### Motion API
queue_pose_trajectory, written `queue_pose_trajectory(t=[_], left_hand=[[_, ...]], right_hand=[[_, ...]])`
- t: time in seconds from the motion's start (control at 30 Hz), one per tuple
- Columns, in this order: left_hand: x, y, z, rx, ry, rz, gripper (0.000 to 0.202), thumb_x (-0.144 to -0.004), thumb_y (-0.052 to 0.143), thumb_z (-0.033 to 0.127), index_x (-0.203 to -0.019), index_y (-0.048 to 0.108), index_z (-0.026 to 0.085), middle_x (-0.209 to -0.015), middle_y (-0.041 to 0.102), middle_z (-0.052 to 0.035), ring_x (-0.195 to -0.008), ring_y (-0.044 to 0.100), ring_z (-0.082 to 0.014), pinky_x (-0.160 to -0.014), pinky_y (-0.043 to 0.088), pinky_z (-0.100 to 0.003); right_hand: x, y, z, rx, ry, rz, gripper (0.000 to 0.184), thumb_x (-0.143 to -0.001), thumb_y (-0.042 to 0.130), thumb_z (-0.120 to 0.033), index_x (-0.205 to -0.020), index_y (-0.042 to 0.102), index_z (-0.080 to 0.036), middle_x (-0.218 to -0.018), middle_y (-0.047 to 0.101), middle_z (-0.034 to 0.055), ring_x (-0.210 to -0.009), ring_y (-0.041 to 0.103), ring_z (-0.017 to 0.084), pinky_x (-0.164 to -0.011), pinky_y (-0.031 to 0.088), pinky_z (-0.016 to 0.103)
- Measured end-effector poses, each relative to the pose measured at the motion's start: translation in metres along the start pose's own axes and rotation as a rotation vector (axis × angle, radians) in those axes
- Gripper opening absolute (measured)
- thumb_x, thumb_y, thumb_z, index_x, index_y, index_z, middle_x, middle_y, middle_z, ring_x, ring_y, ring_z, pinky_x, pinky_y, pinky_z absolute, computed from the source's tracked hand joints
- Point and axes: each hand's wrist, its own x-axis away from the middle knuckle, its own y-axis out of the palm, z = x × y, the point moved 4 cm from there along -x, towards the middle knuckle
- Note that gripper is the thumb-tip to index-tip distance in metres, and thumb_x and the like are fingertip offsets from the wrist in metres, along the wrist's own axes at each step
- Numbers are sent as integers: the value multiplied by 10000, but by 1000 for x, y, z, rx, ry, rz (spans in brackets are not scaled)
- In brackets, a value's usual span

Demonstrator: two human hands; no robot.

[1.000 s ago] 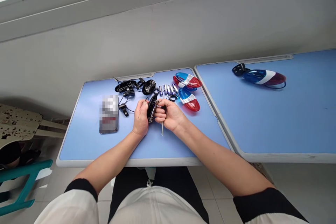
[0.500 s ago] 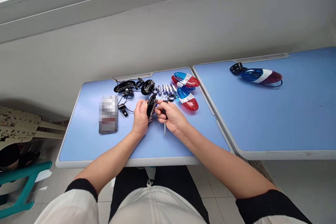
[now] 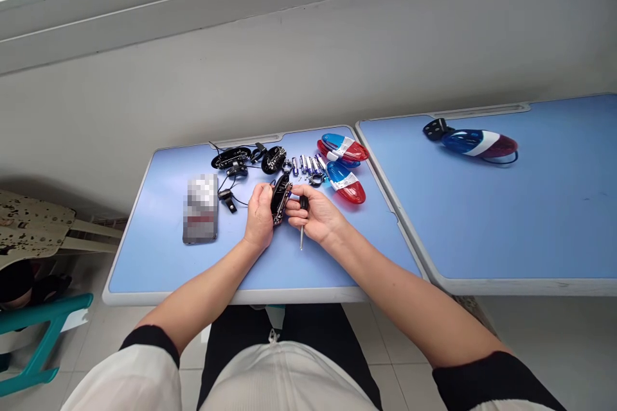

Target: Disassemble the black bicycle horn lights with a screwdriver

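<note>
My left hand (image 3: pixel 259 215) grips a black oval base part (image 3: pixel 280 198) with metal contacts, held upright on its edge above the blue table (image 3: pixel 154 257). My right hand (image 3: pixel 315 215) is closed around a small screwdriver (image 3: pixel 302 225) with its shaft pointing toward me, and its fingertips touch the base part's right side. Just behind the hands lie several small batteries (image 3: pixel 306 164), a black clamp ring (image 3: pixel 315 179) and two more black bases (image 3: pixel 230 158) with wires.
Red, white and blue lamp covers (image 3: pixel 343 149) lie at the table's back right, one more (image 3: pixel 346 183) nearer my right hand. A phone (image 3: pixel 200 208) lies to the left. A second blue table (image 3: pixel 506 218) on the right carries an assembled lamp (image 3: pixel 475 142). A teal stool (image 3: pixel 43 334) stands lower left.
My right hand shifted slightly at the base part, and the screwdriver shaft moved a little with it. The left hand stays where it was.
</note>
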Motion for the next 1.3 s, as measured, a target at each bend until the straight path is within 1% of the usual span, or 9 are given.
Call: queue_pose_trajectory(t=[0.3,0.53,0.63,0.77,0.83,0.93,1.1,1.17,1.3], left_hand=[[1,0,1,52,-16,13,273,-849,478,471,-785,466,205,-632,371,52,-510,317,-78,-469,300,-201],[2,1,3,57,-54,20,293,-838,480,496,-784,454,209,-621,388,50,-482,356,-73,-406,265,-190],[2,3,4,82,-81,-23,292,-844,457,501,-806,445,211,-614,451,46,-455,378,-73,-394,265,-185],[1,4,5,76,-100,-59,295,-844,444,511,-825,427,217,-599,510,40,-428,394,-73,-375,254,-173],[1,4,6,76,-103,-70,301,-840,447,518,-834,428,217,-600,522,37,-426,403,-72,-372,256,-169],[0,3,7,92,-123,-94,318,-820,468,532,-841,427,217,-628,538,29,-432,419,-71,-366,266,-167],[-2,3,6,17,-126,-136,280,-791,535,468,-841,419,217,-626,498,49,-445,410,-71,-376,288,-173],[-3,3,6,-82,-71,-145,270,-800,536,460,-856,446,212,-629,488,52,-460,400,-69,-411,305,-180],[-1,3,12,-461,210,-90,260,-732,656,388,-876,538,206,-711,551,25,-611,485,-105,-597,390,-223]], right_hand=[[5,3,2,-21,-78,-35,149,-620,497,-159,-747,445,-218,-420,323,-103,-332,193,42,-328,151,150],[19,-3,3,307,-349,216,248,-616,660,-253,-783,482,-205,-459,441,-93,-360,199,15,-355,123,150],[27,-6,-19,532,-417,267,247,-601,685,-255,-694,463,-201,-495,448,-77,-378,241,23,-361,147,174],[28,-2,-83,1042,-636,407,190,-629,675,-196,-627,485,-184,-522,431,-56,-448,342,52,-400,229,204],[16,-1,-109,1281,-615,419,217,-645,667,-180,-592,457,-184,-499,403,-63,-445,328,50,-414,233,213],[-12,-8,-130,1485,-429,428,254,-656,670,-192,-571,432,-200,-431,336,-80,-403,306,59,-411,229,230],[-43,-13,-132,1663,-286,393,261,-649,706,-256,-572,462,-202,-472,466,-36,-402,371,83,-425,265,251],[-46,-9,-130,1771,-322,410,280,-661,705,-291,-567,455,-204,-502,493,-22,-441,409,98,-452,291,258],[-46,1,-127,1891,-450,443,283,-654,711,-293,-583,452,-205,-588,529,-5,-563,457,120,-523,310,257]])
